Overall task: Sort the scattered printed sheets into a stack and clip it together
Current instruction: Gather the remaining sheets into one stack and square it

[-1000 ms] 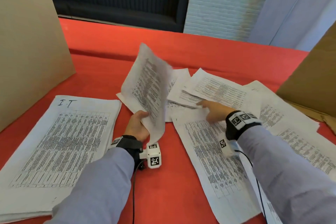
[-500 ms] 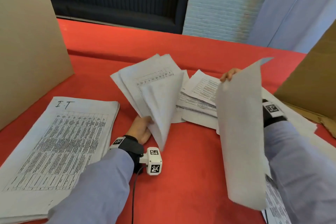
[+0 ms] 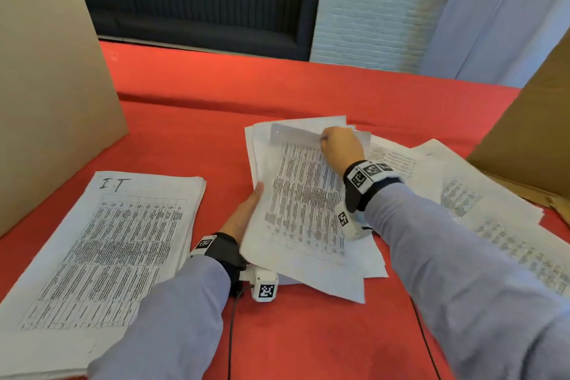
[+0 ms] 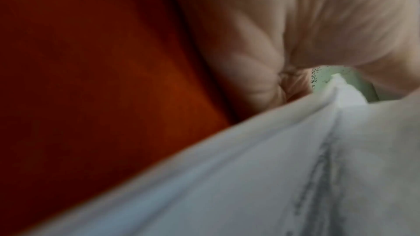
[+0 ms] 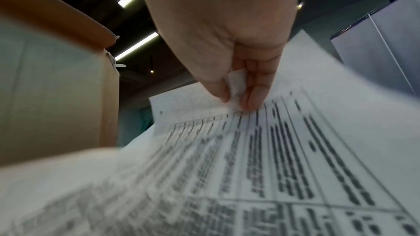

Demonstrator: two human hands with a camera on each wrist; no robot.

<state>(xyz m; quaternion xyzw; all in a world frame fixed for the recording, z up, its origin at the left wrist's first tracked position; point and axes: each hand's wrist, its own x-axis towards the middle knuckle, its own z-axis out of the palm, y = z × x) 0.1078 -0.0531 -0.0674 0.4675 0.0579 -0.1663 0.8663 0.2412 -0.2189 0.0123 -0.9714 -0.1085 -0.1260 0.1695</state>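
Observation:
A loose bundle of printed sheets (image 3: pixel 305 203) lies in the middle of the red table, its edges uneven. My left hand (image 3: pixel 246 210) grips the bundle's left edge, thumb on top; the left wrist view shows blurred fingers (image 4: pixel 250 60) curled against the paper (image 4: pixel 272 168). My right hand (image 3: pixel 339 148) pinches the top edge of the uppermost sheet (image 5: pixel 284 150) between thumb and fingertips (image 5: pixel 250 100), and that edge is folded over. A neat stack marked "I.T" (image 3: pixel 101 256) lies at the left. More scattered sheets (image 3: pixel 481 203) lie at the right. No clip is in view.
Cardboard panels stand at the left (image 3: pixel 46 86) and right (image 3: pixel 530 139) of the red table (image 3: pixel 246 92). A dark sofa (image 3: pixel 200 18) and a white brick pillar (image 3: pixel 370 3) are beyond the far edge. Cables run from both wrists towards me.
My right hand has brought the lifted sheet over and laid it on top of the bundle held by my left hand. The bundle has dropped flatter towards the table.

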